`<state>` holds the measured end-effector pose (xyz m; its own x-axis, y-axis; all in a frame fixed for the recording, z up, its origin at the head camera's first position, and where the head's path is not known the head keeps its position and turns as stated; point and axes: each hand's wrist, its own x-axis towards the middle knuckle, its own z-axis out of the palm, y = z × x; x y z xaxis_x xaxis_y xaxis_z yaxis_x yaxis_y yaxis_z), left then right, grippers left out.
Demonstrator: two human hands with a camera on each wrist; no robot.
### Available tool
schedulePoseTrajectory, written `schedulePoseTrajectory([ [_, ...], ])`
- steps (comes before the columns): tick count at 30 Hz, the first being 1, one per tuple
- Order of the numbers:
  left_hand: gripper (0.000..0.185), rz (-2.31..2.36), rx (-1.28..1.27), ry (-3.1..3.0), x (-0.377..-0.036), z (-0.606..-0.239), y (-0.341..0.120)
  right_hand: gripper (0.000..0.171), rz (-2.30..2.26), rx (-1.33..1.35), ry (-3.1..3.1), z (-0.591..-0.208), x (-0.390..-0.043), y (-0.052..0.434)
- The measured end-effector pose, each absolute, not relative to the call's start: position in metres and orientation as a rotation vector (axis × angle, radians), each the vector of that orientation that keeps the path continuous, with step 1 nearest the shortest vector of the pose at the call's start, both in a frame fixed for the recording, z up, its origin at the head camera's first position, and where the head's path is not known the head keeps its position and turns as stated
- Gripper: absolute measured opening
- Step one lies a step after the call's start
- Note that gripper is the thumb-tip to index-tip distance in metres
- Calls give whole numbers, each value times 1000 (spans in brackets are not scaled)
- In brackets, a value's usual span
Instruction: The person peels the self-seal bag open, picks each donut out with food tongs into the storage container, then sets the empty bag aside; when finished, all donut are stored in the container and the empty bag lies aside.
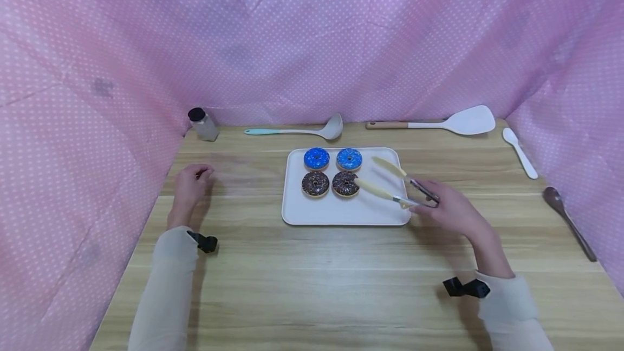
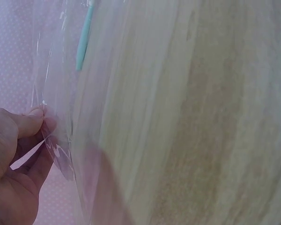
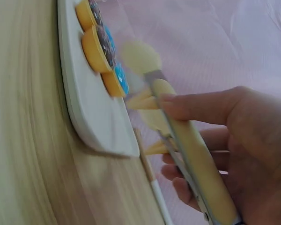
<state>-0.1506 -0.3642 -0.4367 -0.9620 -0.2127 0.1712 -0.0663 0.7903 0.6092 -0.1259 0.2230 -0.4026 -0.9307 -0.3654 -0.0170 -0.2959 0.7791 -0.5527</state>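
My left hand (image 1: pixel 189 191) is above the table's left side, pinching a thin clear plastic bag (image 2: pixel 58 89) between thumb and fingers. The bag shows well only in the left wrist view; from the head it is a faint haze. My right hand (image 1: pixel 455 210) grips metal tongs (image 3: pixel 194 154) with pale yellow tips. The tongs' tips are spread apart over the right part of a white tray (image 1: pixel 312 214), holding nothing. On the tray sit two blue doughnuts (image 1: pixel 317 153) behind two chocolate doughnuts (image 1: pixel 310 189). One tip partly overlaps the right chocolate doughnut (image 1: pixel 340 190).
Along the back lie a ladle (image 1: pixel 333 128) with a mint handle and a white spatula (image 1: pixel 470 121). A black-capped jar (image 1: pixel 205 128) stands at the back left. A white spoon (image 1: pixel 521 156) and a brown spoon (image 1: pixel 567 221) lie at the right edge. Pink dotted cloth (image 1: pixel 312 42) surrounds the table.
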Motion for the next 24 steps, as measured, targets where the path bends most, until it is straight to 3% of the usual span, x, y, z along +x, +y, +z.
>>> schedulePoseTrajectory([
  [7, 20, -893, 205, -2773, -154, -440, -362, 69, -1064, -128, 2981, -416, -134, 236],
  [14, 20, -875, 189, -2810, -156, -443, -359, 88, -1178, 355, 2903, -434, -137, 245],
  [24, 19, -875, 215, -2867, -157, -445, -356, 104, -1187, 620, 2813, -450, -139, 265],
])
